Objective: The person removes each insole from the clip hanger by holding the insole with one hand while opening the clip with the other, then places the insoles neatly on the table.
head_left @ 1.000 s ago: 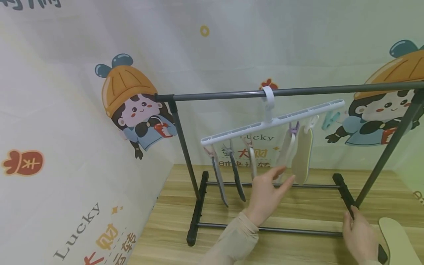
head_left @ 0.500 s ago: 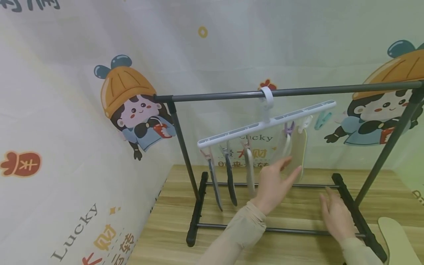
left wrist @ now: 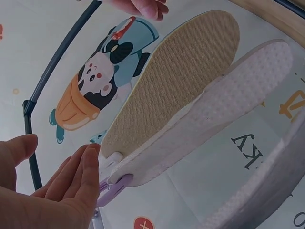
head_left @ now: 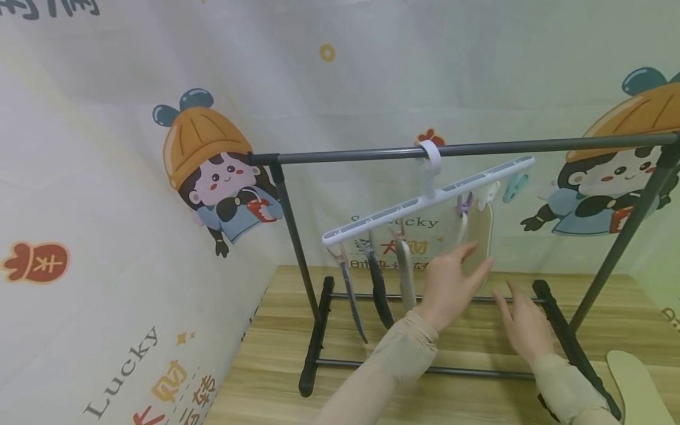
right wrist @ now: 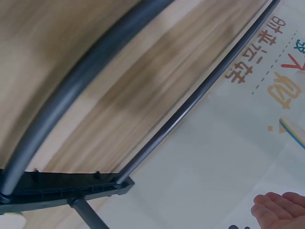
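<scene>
A white clip hanger [head_left: 430, 200] tilts on the rack's top bar, lower at its left end. Beneath its right half hang a beige insole [left wrist: 186, 67] in a white clip [head_left: 487, 195] and a white pitted insole [left wrist: 205, 119] in a purple clip [left wrist: 114, 191]. Before them my left hand [head_left: 451, 283] has its thumb and fingers spread, overlapping the beige insole in the head view. My right hand [head_left: 526, 321] is lower and to the right, fingers extended, nothing in it. Several darker insoles [head_left: 379, 289] hang under the left half. A teal clip [head_left: 515, 188] at the right end holds nothing.
The dark rack [head_left: 340, 154] has slanted posts and black feet [head_left: 316, 348] joined by two low rods. On the wooden table [head_left: 276, 342], another pale insole [head_left: 640, 383] lies outside the right foot. A printed cloth [head_left: 297, 77] covers the walls behind.
My right hand has left the rack's right foot and moved left and up toward the hanging insoles. My left hand has shifted right and slightly up. The hanger has swung a little.
</scene>
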Demonstrator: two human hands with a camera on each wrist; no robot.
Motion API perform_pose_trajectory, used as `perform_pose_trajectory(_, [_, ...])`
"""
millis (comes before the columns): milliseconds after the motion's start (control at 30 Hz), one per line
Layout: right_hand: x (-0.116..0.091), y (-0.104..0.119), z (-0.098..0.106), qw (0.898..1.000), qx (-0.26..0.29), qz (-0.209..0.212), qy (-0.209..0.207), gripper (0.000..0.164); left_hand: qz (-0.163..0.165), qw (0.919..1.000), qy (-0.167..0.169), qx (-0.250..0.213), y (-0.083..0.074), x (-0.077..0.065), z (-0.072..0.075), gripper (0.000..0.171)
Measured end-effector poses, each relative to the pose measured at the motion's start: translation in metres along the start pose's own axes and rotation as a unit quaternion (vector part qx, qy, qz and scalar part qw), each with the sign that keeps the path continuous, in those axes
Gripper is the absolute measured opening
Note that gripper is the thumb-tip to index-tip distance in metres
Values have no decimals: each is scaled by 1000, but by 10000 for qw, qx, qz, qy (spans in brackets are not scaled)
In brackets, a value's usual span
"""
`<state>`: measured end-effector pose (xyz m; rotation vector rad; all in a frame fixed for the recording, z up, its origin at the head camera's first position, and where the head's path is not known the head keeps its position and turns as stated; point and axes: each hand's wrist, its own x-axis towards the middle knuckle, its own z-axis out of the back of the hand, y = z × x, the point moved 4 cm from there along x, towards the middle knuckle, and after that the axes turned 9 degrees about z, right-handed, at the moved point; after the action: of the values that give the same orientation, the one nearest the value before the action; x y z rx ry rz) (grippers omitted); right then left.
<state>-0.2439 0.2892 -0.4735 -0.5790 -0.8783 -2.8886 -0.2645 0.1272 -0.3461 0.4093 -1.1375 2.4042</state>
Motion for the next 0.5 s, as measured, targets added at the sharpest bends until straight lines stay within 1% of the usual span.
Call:
perform_pose_trajectory(167, [9, 2, 1, 10000, -37, 71, -27, 69, 122, 9999, 13, -35, -2, 7, -3, 40])
perform_pose_trajectory(333, [20, 7, 2, 9998, -59, 115, -158, 68, 200, 9997, -53, 105, -3, 13, -6, 39])
perform_pose_trajectory(500, [31, 13, 3, 9992, 19, 265, -307, 63, 240, 9996, -8, 135, -3, 17, -8, 40])
